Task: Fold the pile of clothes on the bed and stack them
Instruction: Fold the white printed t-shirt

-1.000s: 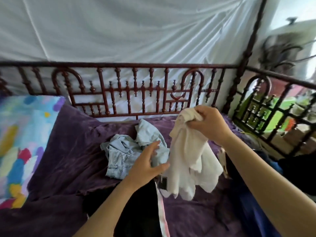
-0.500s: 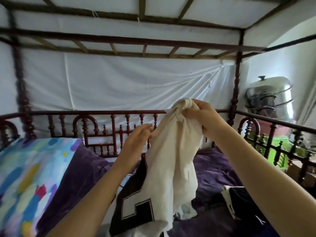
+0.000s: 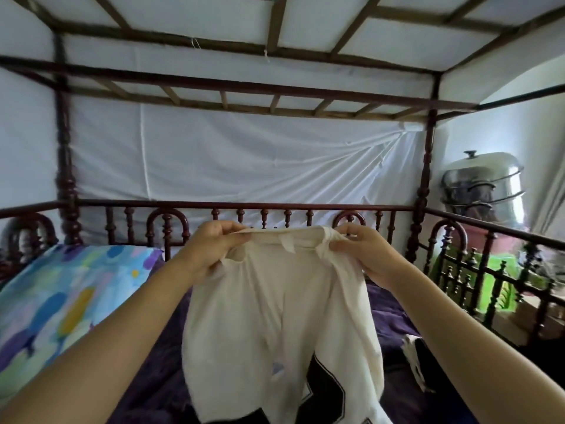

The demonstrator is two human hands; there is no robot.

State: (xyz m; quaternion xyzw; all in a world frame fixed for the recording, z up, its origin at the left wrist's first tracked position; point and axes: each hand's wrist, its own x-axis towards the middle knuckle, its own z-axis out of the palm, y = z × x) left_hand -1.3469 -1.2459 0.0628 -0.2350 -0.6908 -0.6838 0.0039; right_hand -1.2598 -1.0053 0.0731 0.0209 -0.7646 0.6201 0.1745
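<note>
Grip is two-handed: the left hand [image 3: 211, 246] and the right hand [image 3: 363, 252] each pinch the top edge of a white garment [image 3: 275, 301] between thumb and curled fingers, holding that edge stretched level in the air above the bed [image 3: 391, 316]. The cloth hangs loose from the two pinches, and its lower part runs out of view at the bottom. A black patch with a white outline shows near the lower hem; whether it is printed on this garment or belongs to another piece underneath, I cannot tell. The step in hand looks like opening out one item to find its shape before folding, and no folded stack shows in view. The next move probably calls for laying it flat on the purple cover with the top edge kept taut so the soft cloth does not bunch, clear of the dark garment [image 3: 419, 359] on the right and the patterned pillow [image 3: 61, 295] on the left.
</note>
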